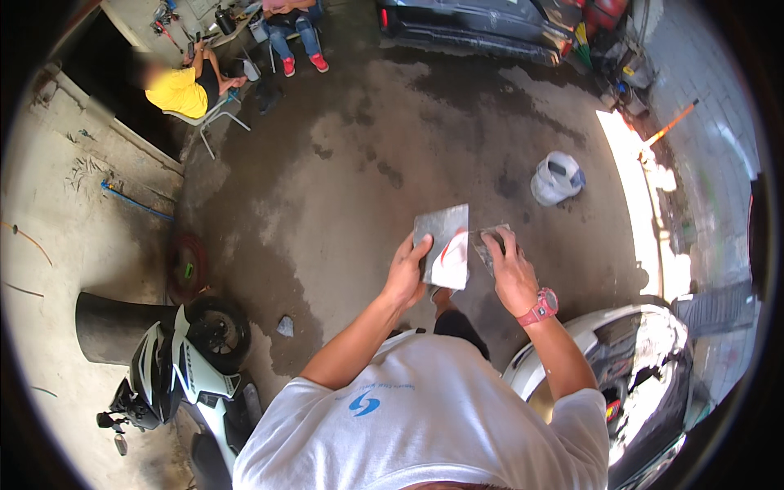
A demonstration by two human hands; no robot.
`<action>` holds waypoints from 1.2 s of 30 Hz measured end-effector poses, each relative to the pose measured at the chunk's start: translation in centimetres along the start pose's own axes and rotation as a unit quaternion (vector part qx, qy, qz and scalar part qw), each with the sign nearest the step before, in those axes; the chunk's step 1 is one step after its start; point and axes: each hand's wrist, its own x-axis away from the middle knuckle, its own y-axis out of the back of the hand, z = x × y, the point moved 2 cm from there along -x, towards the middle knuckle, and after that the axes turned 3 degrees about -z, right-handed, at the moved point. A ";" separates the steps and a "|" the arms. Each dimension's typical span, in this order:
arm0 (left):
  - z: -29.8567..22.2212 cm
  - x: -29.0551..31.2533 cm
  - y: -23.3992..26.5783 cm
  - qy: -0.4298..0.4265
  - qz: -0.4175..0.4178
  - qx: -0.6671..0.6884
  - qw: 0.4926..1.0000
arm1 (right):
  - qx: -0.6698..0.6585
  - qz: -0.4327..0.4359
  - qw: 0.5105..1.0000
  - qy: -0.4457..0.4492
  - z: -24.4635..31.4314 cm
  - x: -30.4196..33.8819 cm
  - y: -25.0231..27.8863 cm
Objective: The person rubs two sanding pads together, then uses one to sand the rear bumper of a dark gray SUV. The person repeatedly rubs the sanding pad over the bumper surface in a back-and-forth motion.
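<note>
My left hand (406,269) grips a flat grey rectangular plate (441,222) by its left edge, thumb on top. White putty (454,268) with a red streak lies on the plate's lower right part. My right hand (514,278), a red watch (541,307) on its wrist, is closed on a small flat grey scraper (483,252). The fingers cover part of the scraper. It is held just right of the plate, with a narrow gap between them. Both hands are in front of my body, above the concrete floor.
A white bucket (559,189) with a dark block in it stands ahead on the right. A white car (523,359) is close on my right, a motorcycle (186,359) on my left. Two people sit at the far left, one in a yellow shirt (181,94). A dark car (482,33) stands beyond.
</note>
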 end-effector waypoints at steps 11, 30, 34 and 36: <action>-5.6 -21.0 -8.7 -0.214 -0.132 -0.094 0.963 | -0.708 -0.017 0.673 -0.214 -13.3 -15.4 0.2; -12.9 -40.8 -17.8 -0.024 0.059 -0.104 0.993 | -0.161 -0.041 0.984 -0.064 -27.9 -41.0 7.8; -16.8 -48.3 -18.7 -0.182 0.015 -0.194 0.964 | 0.081 -0.056 0.988 0.116 -22.1 -47.4 4.0; -19.3 -51.3 -16.9 -0.202 -0.038 -0.262 0.943 | 0.070 0.029 0.989 0.129 -20.8 -50.3 2.7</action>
